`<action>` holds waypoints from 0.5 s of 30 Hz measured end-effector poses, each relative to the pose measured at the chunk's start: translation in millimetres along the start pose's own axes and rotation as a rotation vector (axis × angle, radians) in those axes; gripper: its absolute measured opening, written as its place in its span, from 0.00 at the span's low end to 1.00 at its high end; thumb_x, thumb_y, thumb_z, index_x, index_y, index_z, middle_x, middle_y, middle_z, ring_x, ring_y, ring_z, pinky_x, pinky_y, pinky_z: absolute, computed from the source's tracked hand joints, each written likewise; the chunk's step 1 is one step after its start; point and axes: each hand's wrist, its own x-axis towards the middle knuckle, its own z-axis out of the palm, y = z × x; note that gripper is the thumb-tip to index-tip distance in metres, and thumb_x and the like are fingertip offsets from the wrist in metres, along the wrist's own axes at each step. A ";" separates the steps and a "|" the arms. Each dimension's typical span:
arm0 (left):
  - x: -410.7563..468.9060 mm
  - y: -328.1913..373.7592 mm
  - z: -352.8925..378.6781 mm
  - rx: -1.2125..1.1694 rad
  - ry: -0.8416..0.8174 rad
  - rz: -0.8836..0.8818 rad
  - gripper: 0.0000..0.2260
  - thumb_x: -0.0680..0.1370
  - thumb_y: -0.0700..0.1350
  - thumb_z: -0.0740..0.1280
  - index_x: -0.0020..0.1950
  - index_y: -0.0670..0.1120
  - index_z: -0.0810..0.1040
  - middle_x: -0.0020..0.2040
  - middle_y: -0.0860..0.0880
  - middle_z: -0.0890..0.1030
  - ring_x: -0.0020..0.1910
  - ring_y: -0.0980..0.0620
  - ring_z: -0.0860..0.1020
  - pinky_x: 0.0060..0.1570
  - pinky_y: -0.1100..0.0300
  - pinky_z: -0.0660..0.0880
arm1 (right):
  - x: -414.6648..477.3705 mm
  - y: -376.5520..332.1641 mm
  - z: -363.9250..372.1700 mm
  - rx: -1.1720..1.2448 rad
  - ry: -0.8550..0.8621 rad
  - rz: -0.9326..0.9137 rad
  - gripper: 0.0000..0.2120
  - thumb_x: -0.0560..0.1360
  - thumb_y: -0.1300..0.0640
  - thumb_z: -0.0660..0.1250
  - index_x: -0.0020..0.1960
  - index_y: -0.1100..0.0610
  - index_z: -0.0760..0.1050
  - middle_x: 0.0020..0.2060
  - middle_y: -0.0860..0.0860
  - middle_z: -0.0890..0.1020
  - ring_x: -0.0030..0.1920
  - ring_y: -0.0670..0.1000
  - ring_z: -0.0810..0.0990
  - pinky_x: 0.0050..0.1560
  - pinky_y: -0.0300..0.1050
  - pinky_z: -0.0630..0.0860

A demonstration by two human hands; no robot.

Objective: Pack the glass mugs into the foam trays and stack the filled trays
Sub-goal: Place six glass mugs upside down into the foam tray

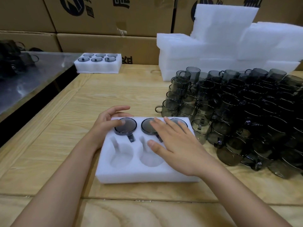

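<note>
Cardboard cartons [101, 15] wall off the back of a pale wooden table [54, 158]. Near the front edge lies a foam tray [131, 174] with glass mugs [126, 126] seated bottoms-up in its far row; the third mug there is mostly hidden. The right hand [177, 145] lies flat, fingers spread, covering the tray's right side. The left hand [108, 123], loosely open, touches the far-left mug. Loose mugs [246, 115] crowd the right, running out of frame. A filled tray [98, 63] sits far back beside stacked foam [229, 46].
</note>
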 end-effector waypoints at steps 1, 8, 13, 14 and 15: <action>0.2 0.2 -1.0 -0.001 0.000 -0.005 0.21 0.65 0.35 0.65 0.58 0.43 0.78 0.47 0.44 0.84 0.42 0.49 0.82 0.39 0.61 0.79 | -1.4 0.8 -2.6 0.136 0.081 0.015 0.37 0.72 0.31 0.38 0.76 0.47 0.54 0.75 0.42 0.55 0.75 0.42 0.46 0.73 0.39 0.43; 1.7 3.9 -9.9 0.012 0.097 0.015 0.22 0.62 0.33 0.61 0.53 0.44 0.79 0.41 0.45 0.85 0.38 0.49 0.83 0.36 0.63 0.78 | -29.5 50.1 -16.4 -0.317 0.696 0.264 0.10 0.70 0.59 0.71 0.50 0.62 0.81 0.57 0.57 0.79 0.59 0.63 0.70 0.59 0.59 0.66; 1.7 8.3 -24.8 0.003 0.112 -0.008 0.22 0.62 0.33 0.61 0.53 0.45 0.79 0.41 0.47 0.85 0.38 0.51 0.83 0.35 0.64 0.78 | -27.4 54.0 -7.1 -0.502 0.367 0.369 0.14 0.63 0.53 0.77 0.44 0.60 0.83 0.56 0.58 0.79 0.61 0.65 0.71 0.62 0.55 0.55; 1.7 8.3 -26.1 0.009 0.108 -0.017 0.22 0.62 0.33 0.61 0.54 0.45 0.79 0.41 0.47 0.85 0.39 0.51 0.83 0.35 0.65 0.78 | -24.9 53.2 -6.2 -0.498 0.348 0.373 0.13 0.64 0.53 0.76 0.45 0.59 0.83 0.56 0.57 0.79 0.63 0.64 0.71 0.63 0.55 0.53; 1.7 8.1 -26.8 0.011 0.103 -0.025 0.22 0.62 0.34 0.61 0.54 0.46 0.79 0.41 0.47 0.85 0.39 0.51 0.83 0.35 0.65 0.78 | -23.1 52.5 -6.1 -0.473 0.344 0.376 0.10 0.66 0.54 0.75 0.46 0.57 0.83 0.57 0.55 0.79 0.64 0.62 0.69 0.65 0.54 0.51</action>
